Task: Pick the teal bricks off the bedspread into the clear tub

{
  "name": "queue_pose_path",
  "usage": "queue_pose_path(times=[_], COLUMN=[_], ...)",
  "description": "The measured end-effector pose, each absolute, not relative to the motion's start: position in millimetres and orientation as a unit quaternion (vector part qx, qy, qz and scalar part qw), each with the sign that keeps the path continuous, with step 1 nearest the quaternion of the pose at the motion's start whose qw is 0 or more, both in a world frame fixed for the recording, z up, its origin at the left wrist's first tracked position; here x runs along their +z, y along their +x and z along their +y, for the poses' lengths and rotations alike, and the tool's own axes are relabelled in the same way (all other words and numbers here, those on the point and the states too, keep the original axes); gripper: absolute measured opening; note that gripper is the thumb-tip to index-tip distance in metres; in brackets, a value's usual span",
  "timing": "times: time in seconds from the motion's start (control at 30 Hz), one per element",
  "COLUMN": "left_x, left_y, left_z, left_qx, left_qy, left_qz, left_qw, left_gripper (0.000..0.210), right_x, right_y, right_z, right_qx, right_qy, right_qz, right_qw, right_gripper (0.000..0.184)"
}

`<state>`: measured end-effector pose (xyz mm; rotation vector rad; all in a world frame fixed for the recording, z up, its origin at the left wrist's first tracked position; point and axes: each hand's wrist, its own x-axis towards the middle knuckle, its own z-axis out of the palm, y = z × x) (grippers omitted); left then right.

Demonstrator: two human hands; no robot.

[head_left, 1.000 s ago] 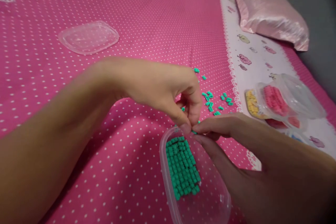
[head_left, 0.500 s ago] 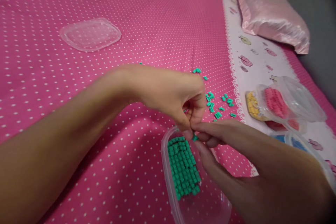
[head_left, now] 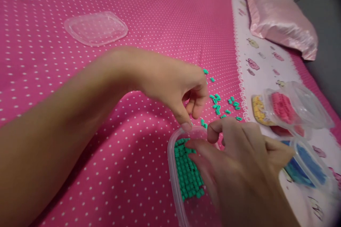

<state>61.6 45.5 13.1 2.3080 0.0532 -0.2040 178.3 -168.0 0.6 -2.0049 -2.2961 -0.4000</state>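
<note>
A clear plastic container [head_left: 172, 170] holds small green toy bricks [head_left: 186, 173], packed in neat rows along its left side. My right hand [head_left: 234, 163] reaches over the container, thumb and index finger pinched at the upper right of the rows, on a small green brick that the fingertips mostly cover. Above the far rim is my left hand [head_left: 176, 85], its thumb tip by the rim and its other fingers bent. A gap shows between that thumb and the fingers, with nothing visible in it. Loose green bricks [head_left: 217, 108] lie scattered beyond the container.
A clear lid [head_left: 97, 28] lies on the pink dotted cloth [head_left: 149, 17] at the upper left. At right are containers of pink bricks [head_left: 282, 107], yellow pieces [head_left: 258, 108] and blue pieces [head_left: 306, 163]. Farther back sits a pink pillow [head_left: 282, 21].
My hands have separated from around a small green piece. The right hand has moved left and down onto the packed bricks; my left thumb and fingers have parted.
</note>
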Motion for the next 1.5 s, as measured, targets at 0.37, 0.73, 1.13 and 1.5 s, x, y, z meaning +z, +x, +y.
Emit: queue_pose_path(times=[0.37,0.73,1.13,1.5], left_x=[11,12,14,15], left_y=[64,63,63,64], left_z=[43,44,42,40], left_qx=[-0.084,-0.096,-0.094,-0.098], left_qy=[0.911,0.914,0.906,0.912], left_qz=[0.033,0.034,0.062,0.082], left_qw=[0.402,0.394,0.409,0.389], left_gripper=[0.010,0.010,0.012,0.014], right_x=[-5,-7,-14,-16], right_y=[166,167,166,167], right_z=[-162,-161,-159,-160], right_qx=[-0.108,-0.109,-0.146,-0.135], right_qy=[-0.679,-0.688,-0.682,-0.681], right_qz=[-0.724,-0.716,-0.712,-0.716], right_qw=[0.043,0.048,0.080,0.073], right_gripper=[0.012,0.015,0.018,0.016])
